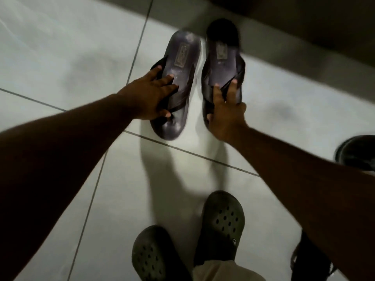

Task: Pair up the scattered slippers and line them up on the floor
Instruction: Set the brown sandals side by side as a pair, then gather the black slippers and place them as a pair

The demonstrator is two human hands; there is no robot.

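Observation:
Two dark purple flip-flop slippers lie side by side, heels pointing away from me, over the pale tiled floor. My left hand [151, 98] grips the left slipper [182, 57] across its strap, fingers spread over the footbed. My right hand [225, 114] holds the right slipper [221, 55] at its toe end, fingers hooked over the strap. The two slippers are a small gap apart and roughly parallel. Motion blur hides whether they rest on the floor or hang just above it.
I wear dark green perforated clogs [221, 222] at the bottom of the view. Another dark slipper [357, 153] lies at the right edge, and a dark strapped one [304, 258] shows under my right forearm. A dark wall base [284, 19] runs along the top.

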